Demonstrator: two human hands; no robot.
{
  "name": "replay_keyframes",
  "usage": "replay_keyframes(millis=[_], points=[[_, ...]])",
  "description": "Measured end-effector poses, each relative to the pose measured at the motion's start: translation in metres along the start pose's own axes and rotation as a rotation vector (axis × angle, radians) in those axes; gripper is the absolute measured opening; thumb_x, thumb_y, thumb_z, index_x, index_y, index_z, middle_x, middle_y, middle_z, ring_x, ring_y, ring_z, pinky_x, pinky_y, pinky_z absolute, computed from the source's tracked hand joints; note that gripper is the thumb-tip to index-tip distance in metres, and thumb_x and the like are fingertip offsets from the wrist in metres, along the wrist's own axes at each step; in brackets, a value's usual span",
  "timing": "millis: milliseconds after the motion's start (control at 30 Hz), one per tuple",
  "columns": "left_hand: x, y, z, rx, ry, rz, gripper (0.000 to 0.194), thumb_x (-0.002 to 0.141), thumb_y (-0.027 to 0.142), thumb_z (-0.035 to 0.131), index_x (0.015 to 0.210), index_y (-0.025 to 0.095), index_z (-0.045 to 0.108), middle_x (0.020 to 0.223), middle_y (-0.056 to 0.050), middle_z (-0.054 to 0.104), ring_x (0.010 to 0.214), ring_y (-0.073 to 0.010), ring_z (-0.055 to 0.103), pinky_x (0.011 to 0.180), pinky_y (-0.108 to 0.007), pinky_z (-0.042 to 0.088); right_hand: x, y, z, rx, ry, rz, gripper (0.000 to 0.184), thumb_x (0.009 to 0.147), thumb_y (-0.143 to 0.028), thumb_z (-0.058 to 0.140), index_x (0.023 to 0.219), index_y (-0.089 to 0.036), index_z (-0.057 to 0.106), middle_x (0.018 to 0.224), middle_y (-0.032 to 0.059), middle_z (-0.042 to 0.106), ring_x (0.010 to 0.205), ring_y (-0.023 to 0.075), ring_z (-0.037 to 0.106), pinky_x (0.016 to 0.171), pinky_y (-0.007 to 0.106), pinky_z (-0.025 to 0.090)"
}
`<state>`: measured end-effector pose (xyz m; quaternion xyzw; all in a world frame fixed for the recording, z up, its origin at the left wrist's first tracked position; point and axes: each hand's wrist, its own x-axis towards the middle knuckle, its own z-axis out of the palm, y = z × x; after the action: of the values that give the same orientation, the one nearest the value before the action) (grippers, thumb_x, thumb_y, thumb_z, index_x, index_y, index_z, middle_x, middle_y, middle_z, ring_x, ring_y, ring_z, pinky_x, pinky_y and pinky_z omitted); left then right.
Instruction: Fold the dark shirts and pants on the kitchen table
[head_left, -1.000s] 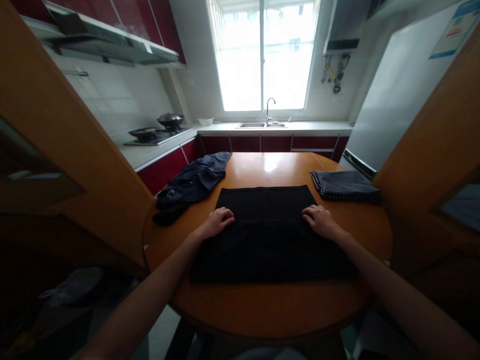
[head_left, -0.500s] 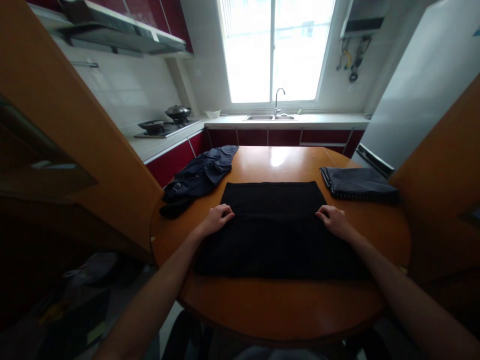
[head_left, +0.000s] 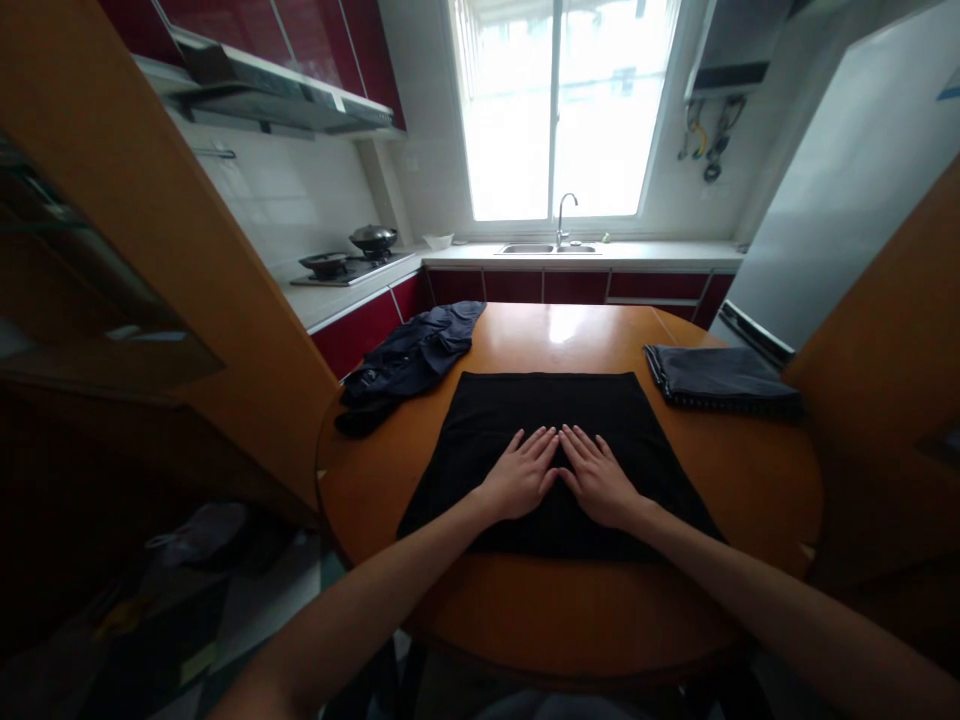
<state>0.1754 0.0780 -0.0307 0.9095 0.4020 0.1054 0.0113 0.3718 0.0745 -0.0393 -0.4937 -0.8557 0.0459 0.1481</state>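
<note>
A black cloth or garment (head_left: 540,400) lies spread flat on the wooden table (head_left: 570,620), its far edge straight and its near part wider. My left hand (head_left: 523,474) rests flat on the middle of it, fingers stretched out and angled inward. Beside it my right hand (head_left: 597,478) lies flat on the same cloth, fingers extended. The fingertips of both hands meet or nearly meet. Neither hand grips anything. What kind of garment the black cloth is, I cannot tell.
A crumpled dark blue garment (head_left: 420,360) lies on the table's left side. On the right sits a folded stack of grey cloth (head_left: 720,378). Beyond the table are a counter with a sink (head_left: 529,248), a stove holding pans (head_left: 373,238), and a fridge (head_left: 840,190).
Both hands have let go of the cloth's left and right sides and come together at its middle, fingers now stretched flat. The crease across the cloth looks smoother. The view has shifted slightly.
</note>
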Motion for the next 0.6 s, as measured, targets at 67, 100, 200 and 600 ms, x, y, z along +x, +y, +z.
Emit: replay_keyframes(millis=[67,100,200,600], points=[[-0.004,-0.007,0.005,0.000,-0.003,-0.015,0.062,0.106,0.049,0.024,0.159,0.017,0.025,0.164,-0.010,0.027,0.153,-0.0235,0.017,0.123,-0.047,0.013,-0.004,0.011,0.006,-0.006,-0.040,0.078,0.066,0.102,-0.050,0.031,0.157,-0.014,0.030,0.163,0.0108,0.028,0.151,0.0260,0.022,0.122,0.049,0.019],[-0.007,-0.013,0.005,-0.007,-0.008,-0.038,0.064,0.105,0.052,0.025,0.159,0.018,0.024,0.164,-0.009,0.025,0.154,-0.0234,0.016,0.124,-0.046,0.012,-0.007,0.020,0.006,-0.014,-0.051,0.120,0.069,0.101,-0.054,0.030,0.157,-0.014,0.030,0.163,0.0112,0.029,0.151,0.0258,0.022,0.122,0.049,0.019],[-0.021,-0.035,-0.004,-0.037,-0.069,-0.161,0.070,0.103,0.059,0.023,0.160,0.018,0.019,0.166,-0.008,0.019,0.154,-0.0239,0.016,0.123,-0.044,0.014,-0.021,0.054,-0.002,-0.055,-0.076,0.206,0.073,0.100,-0.061,0.026,0.157,-0.014,0.031,0.163,0.0099,0.028,0.152,0.0244,0.020,0.123,0.048,0.016],[-0.103,-0.106,-0.025,-0.001,-0.083,-0.488,0.069,0.103,0.056,0.027,0.159,0.017,0.024,0.164,-0.014,0.019,0.153,-0.0291,0.016,0.121,-0.054,0.016,-0.047,0.114,-0.018,-0.117,-0.005,0.433,0.069,0.101,-0.052,0.025,0.154,-0.009,0.035,0.162,0.0138,0.028,0.152,0.0277,0.019,0.122,0.054,0.019]])
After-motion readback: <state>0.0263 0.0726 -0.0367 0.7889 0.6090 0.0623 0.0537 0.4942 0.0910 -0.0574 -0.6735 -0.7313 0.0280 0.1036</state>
